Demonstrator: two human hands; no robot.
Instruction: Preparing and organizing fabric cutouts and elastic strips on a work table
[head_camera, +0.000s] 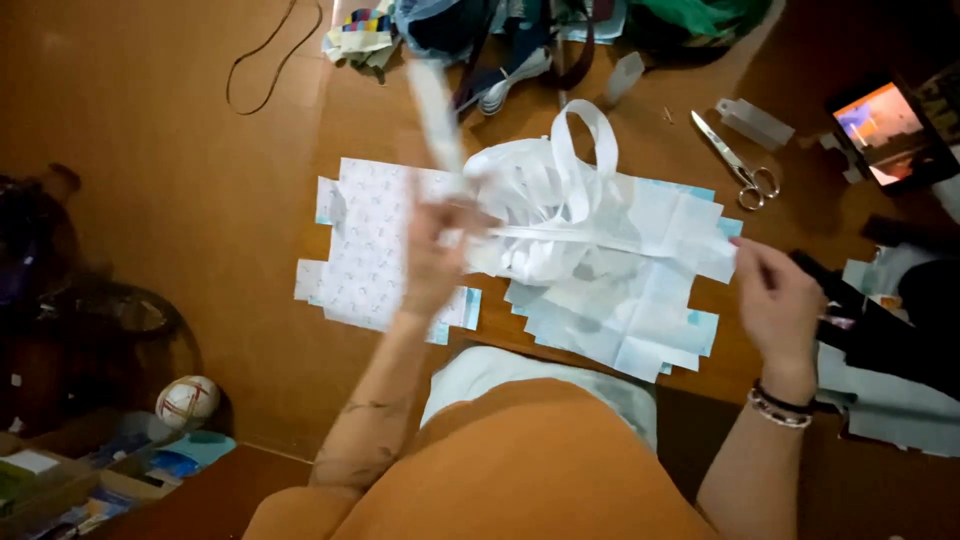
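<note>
Left hand (437, 255) pinches a white strap (590, 240), blurred end raised, right hand (775, 295) closed on its far end, drawing it taut, apparently for measuring, over cut fabric pieces (610, 290) on the table (200, 200).

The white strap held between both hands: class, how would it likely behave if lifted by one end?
The white strap probably flops: its slack lies in loose loops on the cut fabric pieces. It seems light, since the left hand raises one end while the right hand pinches the other.

Bare floor (200, 200) free on left; scissors (738, 160), phone (885, 130) & fabric clutter (480, 30) crowding right/top.
</note>
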